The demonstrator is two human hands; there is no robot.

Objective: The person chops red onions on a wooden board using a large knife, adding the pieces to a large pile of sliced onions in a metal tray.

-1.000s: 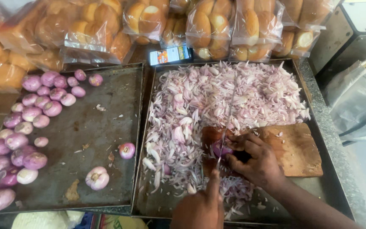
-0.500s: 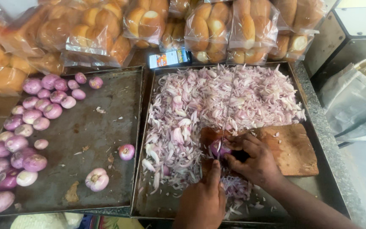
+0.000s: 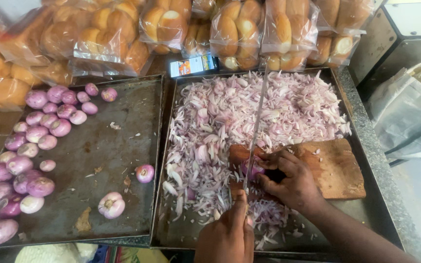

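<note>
since a second ago the knife (image 3: 256,126) has lifted, blade angled high — left hand (image 3: 227,236) closed on its handle; right hand (image 3: 291,180) fingers curled, pinning the onion (image 3: 252,169) to the wooden board (image 3: 334,168).

Whole onions (image 3: 40,141) left of slices (image 3: 249,112)

Bagged bread rolls (image 3: 230,29) line the back; peeled whole onions (image 3: 35,141) lie on the left tray (image 3: 123,122); a phone (image 3: 193,65) leans behind.
</note>
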